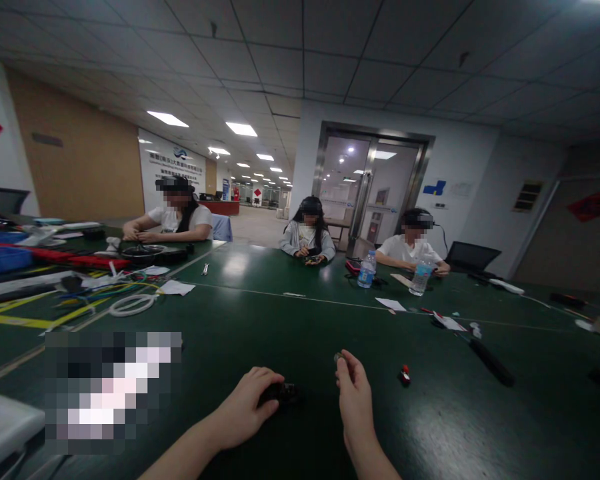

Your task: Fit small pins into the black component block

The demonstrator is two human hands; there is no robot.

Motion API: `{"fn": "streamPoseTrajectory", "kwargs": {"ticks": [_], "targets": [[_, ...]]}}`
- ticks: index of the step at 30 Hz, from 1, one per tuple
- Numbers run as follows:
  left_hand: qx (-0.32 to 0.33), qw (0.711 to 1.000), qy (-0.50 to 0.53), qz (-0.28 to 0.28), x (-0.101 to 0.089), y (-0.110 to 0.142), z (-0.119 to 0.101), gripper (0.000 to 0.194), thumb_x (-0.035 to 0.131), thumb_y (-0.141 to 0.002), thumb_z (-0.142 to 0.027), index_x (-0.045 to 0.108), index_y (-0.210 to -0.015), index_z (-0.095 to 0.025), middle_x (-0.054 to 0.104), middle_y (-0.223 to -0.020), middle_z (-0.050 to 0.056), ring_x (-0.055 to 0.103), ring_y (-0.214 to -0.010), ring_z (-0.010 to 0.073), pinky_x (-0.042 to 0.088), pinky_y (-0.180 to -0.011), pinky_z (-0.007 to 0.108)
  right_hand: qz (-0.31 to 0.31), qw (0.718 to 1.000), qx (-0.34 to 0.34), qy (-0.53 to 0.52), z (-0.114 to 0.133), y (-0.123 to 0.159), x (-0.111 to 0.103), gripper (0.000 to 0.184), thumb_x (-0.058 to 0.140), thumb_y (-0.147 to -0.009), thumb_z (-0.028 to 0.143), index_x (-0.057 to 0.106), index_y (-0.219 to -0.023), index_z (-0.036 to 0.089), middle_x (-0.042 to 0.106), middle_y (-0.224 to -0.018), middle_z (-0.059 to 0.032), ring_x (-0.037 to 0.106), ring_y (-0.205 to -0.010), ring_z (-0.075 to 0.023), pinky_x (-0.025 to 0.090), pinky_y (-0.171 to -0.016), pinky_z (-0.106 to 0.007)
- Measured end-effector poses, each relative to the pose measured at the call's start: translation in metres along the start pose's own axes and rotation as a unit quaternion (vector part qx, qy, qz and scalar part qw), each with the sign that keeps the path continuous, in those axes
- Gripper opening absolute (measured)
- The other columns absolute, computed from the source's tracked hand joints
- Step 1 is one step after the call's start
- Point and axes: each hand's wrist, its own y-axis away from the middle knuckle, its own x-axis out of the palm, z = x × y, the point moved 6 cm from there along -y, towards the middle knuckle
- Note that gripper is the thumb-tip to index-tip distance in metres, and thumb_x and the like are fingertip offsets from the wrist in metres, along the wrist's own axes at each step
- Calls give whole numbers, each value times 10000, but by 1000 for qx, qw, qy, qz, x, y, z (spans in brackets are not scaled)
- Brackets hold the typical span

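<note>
My left hand (247, 405) is closed round the near side of a small dark object (289, 392) on the green table (280, 333). What kind of object it is cannot be made out. To the right, my right hand (354, 393) is raised a little, with thumb and forefinger pinching a small greyish, roundish piece (338, 358). The two hands are apart. A small red and silver item (405, 375) lies on the table beyond my right hand's outer side.
A long black object (491, 361) lies at the right. Two water bottles (367, 272) and paper scraps (390, 304) are farther back. Left are a coiled white cable (133, 305), wires, a blue tray (5, 260) and a pixelated patch. Several people sit opposite.
</note>
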Motion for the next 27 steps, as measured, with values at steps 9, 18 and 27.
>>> {"fn": "streamPoseTrajectory", "kwargs": {"ticks": [9,18,27], "targets": [[-4,1000,12,7,0,2,3,349,503,-809,-287,498,-1158,-267,499,-1167,27,434,-1078,199,327,-955,348,-55,998,21,-5,-13,-8,-10,521,425,-758,533,457,-1179,227,584,-1085,-65,558,-965,-233,477,-728,-332],[0,1000,12,8,2,0,7,350,500,-817,-296,492,-1165,-265,499,-1171,31,432,-1073,195,332,-948,348,-51,998,29,-2,-19,-13,-11,521,416,-765,537,426,-1187,231,548,-1129,-72,545,-990,-234,485,-731,-322],[-5,1000,7,7,0,0,3,351,510,-800,-269,506,-1151,-255,511,-1163,26,438,-1075,202,321,-957,344,-52,998,19,2,-19,-12,-9,512,404,-765,543,451,-1171,234,572,-1086,-66,556,-965,-230,482,-704,-325]]}}
